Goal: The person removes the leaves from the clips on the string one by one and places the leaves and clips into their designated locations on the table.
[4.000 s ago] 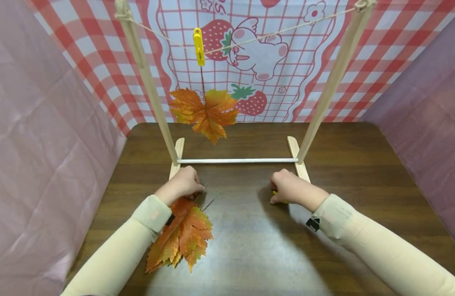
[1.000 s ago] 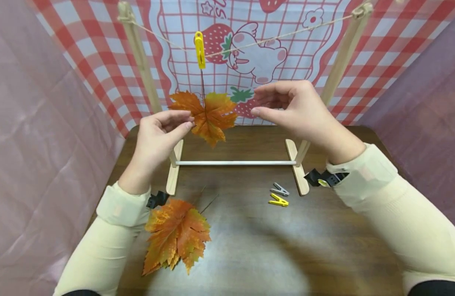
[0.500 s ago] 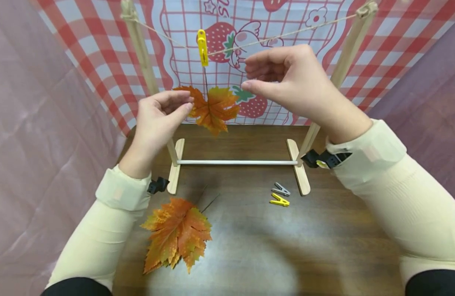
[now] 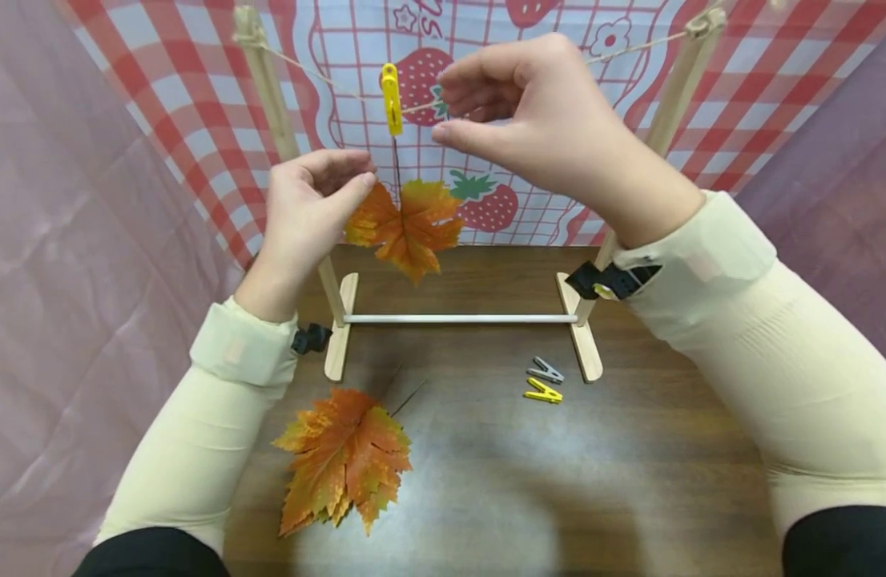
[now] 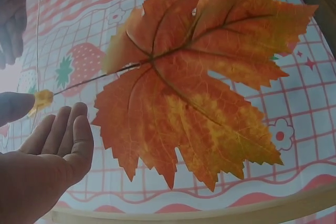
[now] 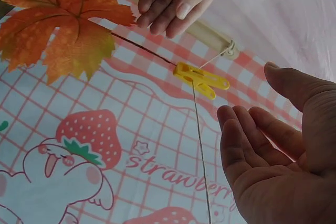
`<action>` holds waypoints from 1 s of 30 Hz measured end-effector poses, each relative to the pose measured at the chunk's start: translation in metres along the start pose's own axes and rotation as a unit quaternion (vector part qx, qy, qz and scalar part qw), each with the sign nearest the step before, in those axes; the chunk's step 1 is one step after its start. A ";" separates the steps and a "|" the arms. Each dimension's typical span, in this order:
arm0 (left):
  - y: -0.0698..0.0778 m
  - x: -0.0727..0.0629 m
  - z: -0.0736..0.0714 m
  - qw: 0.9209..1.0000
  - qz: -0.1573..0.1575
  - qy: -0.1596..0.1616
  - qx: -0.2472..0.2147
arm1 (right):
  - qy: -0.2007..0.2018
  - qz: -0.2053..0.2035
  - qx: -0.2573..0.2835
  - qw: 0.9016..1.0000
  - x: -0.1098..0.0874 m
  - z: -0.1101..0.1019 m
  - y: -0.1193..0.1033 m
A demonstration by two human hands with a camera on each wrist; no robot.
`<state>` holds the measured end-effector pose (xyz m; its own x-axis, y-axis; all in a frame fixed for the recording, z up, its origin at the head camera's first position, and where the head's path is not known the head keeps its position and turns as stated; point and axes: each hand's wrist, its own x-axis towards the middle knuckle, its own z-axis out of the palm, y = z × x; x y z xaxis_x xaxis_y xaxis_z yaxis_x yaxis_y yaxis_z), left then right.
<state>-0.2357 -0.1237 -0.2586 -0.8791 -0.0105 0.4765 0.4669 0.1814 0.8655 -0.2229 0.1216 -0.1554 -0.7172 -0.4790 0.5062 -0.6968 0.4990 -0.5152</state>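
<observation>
An orange maple leaf (image 4: 407,232) hangs by its stem from a yellow clothespin (image 4: 392,100), which is clipped on a string (image 6: 202,150). My left hand (image 4: 309,216) is raised just left of the stem, overlapping the leaf's left edge in the head view; its fingers are relaxed with a gap to the thumb. To the right of the clothespin is my right hand (image 4: 537,120), thumb and fingers apart, in front of the string. In both wrist views the hands hold nothing. Below, a pile of maple leaves (image 4: 345,461) lies on the table.
The string is tied between two wooden posts (image 4: 270,104) joined low down by a white rod (image 4: 457,319). A grey clothespin (image 4: 546,370) and another yellow clothespin (image 4: 543,391) lie by the stand's right foot (image 4: 583,344). A strawberry-print cloth (image 4: 486,208) hangs behind.
Both hands were down at the table 4 seconds ago, by the leaf pile and the loose clothespins. Over the last second both rose, the right also moving left towards the clipped clothespin.
</observation>
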 end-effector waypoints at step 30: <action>0.006 0.035 0.020 0.993 -0.010 -0.064 0.097 | -0.138 0.085 -0.141 0.977 0.070 -0.001 0.004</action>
<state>-0.2654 -0.1030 -0.2400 -0.8984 0.1066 0.4260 0.4337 0.3676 0.8226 -0.2758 0.0903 -0.1215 -0.8240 -0.5288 0.2035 -0.5658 0.7488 -0.3451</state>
